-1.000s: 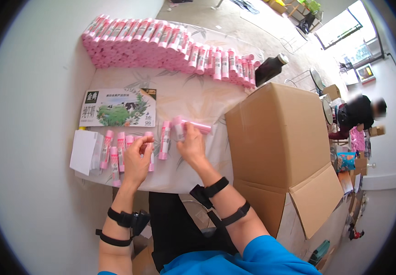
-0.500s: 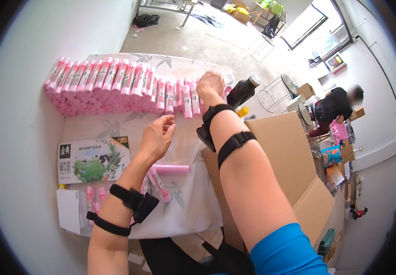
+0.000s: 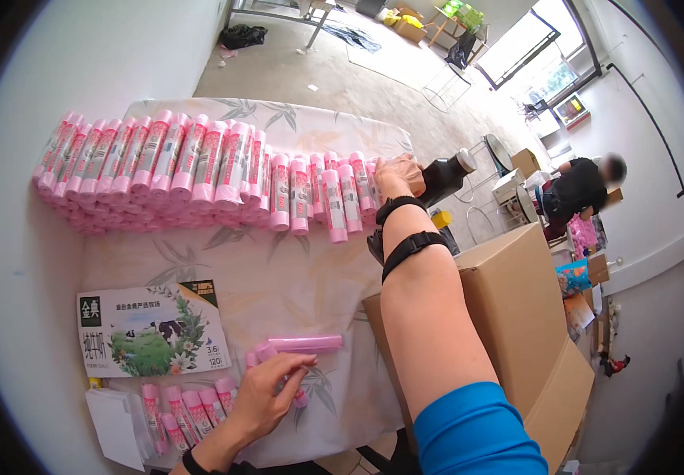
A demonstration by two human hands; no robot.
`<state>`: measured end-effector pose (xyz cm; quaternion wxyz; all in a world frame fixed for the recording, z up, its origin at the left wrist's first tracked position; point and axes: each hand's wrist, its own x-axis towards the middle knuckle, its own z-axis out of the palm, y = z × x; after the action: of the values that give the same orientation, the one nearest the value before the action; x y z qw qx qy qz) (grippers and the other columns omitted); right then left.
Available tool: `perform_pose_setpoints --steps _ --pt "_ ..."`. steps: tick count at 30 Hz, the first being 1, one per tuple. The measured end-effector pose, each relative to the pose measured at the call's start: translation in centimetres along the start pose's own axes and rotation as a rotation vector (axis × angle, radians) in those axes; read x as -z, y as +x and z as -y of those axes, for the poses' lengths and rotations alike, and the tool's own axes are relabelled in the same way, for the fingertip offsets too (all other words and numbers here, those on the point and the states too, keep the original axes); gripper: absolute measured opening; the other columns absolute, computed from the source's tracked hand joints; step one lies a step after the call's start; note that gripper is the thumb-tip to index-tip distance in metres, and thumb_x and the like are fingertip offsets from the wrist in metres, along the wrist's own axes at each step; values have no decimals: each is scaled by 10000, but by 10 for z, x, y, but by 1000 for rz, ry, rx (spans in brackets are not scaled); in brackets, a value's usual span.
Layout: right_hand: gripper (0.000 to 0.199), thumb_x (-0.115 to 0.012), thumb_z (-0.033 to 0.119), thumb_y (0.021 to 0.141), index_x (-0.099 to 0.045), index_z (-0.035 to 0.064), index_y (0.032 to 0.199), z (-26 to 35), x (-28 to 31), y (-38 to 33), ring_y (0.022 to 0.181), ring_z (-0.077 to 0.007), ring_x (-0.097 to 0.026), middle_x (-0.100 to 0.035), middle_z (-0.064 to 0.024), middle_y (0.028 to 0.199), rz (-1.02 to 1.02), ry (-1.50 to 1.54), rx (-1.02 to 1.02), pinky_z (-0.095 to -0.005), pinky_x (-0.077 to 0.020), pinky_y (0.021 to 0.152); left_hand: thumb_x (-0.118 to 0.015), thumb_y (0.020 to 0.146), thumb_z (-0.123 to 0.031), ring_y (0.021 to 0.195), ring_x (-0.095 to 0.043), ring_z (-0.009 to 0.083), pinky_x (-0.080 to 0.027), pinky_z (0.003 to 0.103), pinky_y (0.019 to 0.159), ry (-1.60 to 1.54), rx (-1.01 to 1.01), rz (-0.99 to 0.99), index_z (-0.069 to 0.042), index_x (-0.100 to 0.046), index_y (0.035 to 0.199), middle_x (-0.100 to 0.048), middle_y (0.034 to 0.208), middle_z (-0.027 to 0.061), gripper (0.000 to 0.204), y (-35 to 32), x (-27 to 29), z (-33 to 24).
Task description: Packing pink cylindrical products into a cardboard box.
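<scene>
The worktop (image 3: 267, 273) in front of me is covered by a pale cloth with a leaf pattern. At its right side stands a big brown cardboard box (image 3: 508, 301), partly behind my forearm. Along the far part of the worktop runs a long heap of pink rolls (image 3: 152, 174), piled in layers at the left and thinning toward the right. Nearer me, on the left, lies a flat printed panel (image 3: 156, 332) with a cow and greenery on it. A dark bottle (image 3: 443, 178) with a pale cap leans just beyond the heap's right end.

My hands are well apart. My right hand (image 3: 401, 174) is at that right end, next to the bottle, fingers bent; I cannot tell whether they grip a roll. My left hand (image 3: 267, 396) is curled over a few loose rolls (image 3: 265, 351) at the near side, and its grip is unclear too. Below the panel, white cards (image 3: 116, 427) stand beside a short row of rolls (image 3: 195, 408). A single plain pink tube (image 3: 306, 343) lies crosswise just beyond my left fingers.
</scene>
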<state>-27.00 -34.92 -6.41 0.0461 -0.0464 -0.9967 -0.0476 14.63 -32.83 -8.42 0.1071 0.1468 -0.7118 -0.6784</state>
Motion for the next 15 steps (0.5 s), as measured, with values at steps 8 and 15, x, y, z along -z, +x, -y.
perform_pose_setpoints --steps 8,15 --pt "291 -565 244 939 -675 60 1136 -1 -21 26 1047 -295 -644 -639 -123 1160 -130 207 110 -392 -536 837 -599 896 5 871 -689 224 -537 293 763 -14 25 -15 -10 -660 1089 -694 994 123 203 -29 -5 20" --pt "291 -730 258 841 -658 8 971 -5 15 -37 986 -293 -598 -628 -160 1036 -763 632 84 -372 -490 886 -569 909 12 856 -682 212 -532 285 758 -17 20 -56 7 -658 1069 -695 984 126 183 -41 -11 6"
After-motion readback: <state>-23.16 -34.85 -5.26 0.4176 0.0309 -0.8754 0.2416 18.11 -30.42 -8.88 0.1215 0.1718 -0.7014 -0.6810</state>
